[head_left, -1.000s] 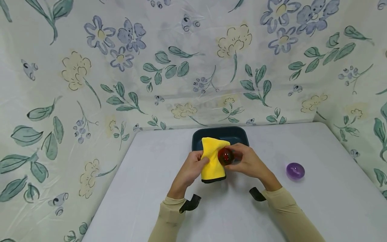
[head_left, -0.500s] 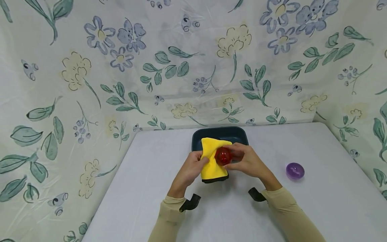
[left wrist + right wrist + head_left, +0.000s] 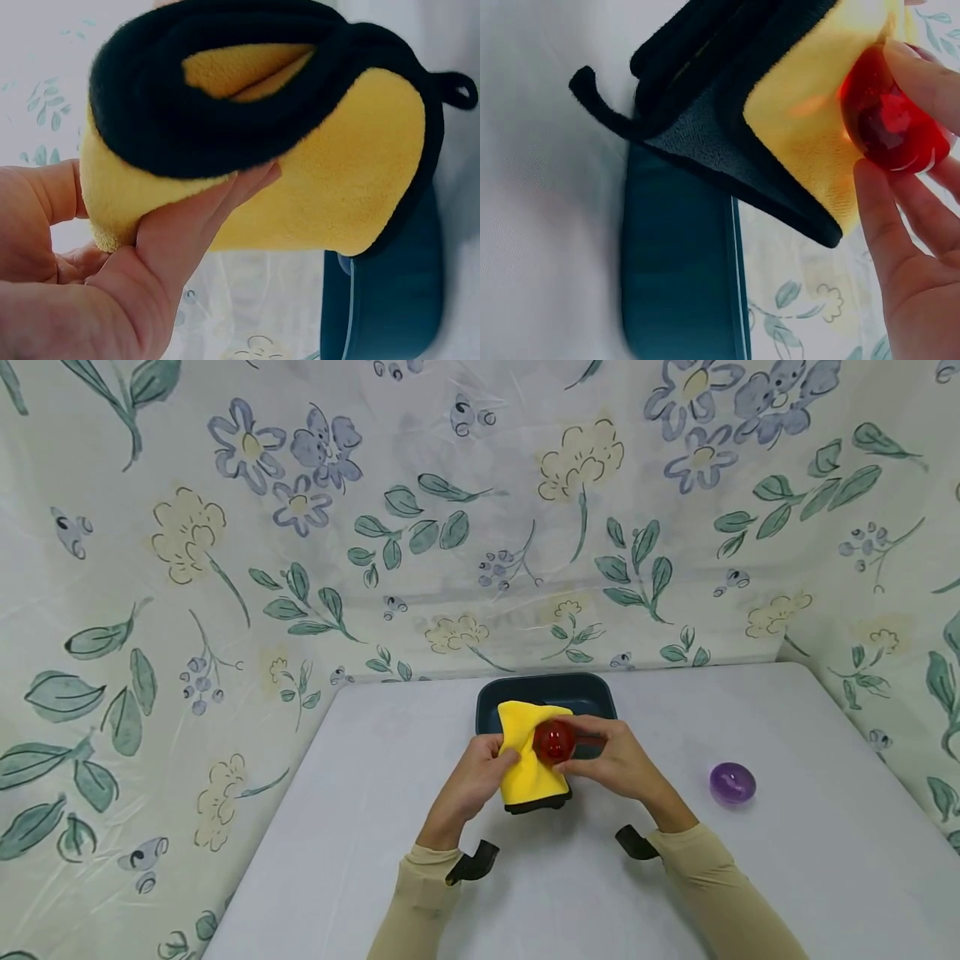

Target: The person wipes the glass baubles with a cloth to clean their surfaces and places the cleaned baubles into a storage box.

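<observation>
My left hand (image 3: 480, 770) grips a folded yellow cloth (image 3: 529, 758) with black edging, its fingers (image 3: 202, 217) curled round the fold (image 3: 300, 180). My right hand (image 3: 609, 758) holds a clear red ball (image 3: 554, 742) between thumb and fingers (image 3: 900, 225) and presses the red ball (image 3: 889, 120) against the cloth (image 3: 810, 142). Both hands are held just above the white table (image 3: 375, 827), in front of a dark teal tray (image 3: 555, 692).
A purple ball (image 3: 732, 782) lies on the table to the right of my hands. The teal tray (image 3: 675, 262) sits at the table's far edge against a flowered backdrop (image 3: 300, 527). Bare tabletop stretches to the left and towards me.
The red ball has shifted slightly left and up against the cloth, and the cloth's lower edge has risen a little. Both hands stay in place.
</observation>
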Tool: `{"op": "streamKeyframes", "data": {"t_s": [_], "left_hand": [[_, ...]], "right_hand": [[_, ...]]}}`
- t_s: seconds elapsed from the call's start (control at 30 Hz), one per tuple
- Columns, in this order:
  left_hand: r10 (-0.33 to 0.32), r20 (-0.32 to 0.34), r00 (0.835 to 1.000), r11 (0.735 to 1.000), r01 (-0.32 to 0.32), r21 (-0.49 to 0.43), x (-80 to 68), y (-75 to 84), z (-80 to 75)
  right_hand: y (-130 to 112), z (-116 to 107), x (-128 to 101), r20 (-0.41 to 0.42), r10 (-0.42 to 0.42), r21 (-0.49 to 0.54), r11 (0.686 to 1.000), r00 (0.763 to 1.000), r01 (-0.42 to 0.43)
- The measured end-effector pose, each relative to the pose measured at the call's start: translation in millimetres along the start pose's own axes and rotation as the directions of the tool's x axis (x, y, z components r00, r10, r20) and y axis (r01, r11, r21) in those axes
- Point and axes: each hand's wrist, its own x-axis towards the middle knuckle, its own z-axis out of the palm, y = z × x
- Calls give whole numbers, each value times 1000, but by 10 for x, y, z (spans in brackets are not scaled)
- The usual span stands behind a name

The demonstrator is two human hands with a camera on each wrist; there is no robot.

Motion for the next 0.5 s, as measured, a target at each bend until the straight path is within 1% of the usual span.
{"op": "streamKeyframes", "data": {"t_s": [0.27, 0.4, 0.5], "left_hand": [[-1, 31, 1000, 1000, 1, 2, -7, 16, 7], [-3, 44, 999, 1000, 3, 11, -36, 39, 9], [0, 49, 999, 1000, -1, 15, -66, 57, 11]], "right_hand": [[7, 3, 12, -31, 36, -6, 999, 999, -36], [5, -6, 18, -30, 58, -5, 998, 998, -58], [-6, -20, 21, -13, 70, 9, 997, 997, -70]]}}
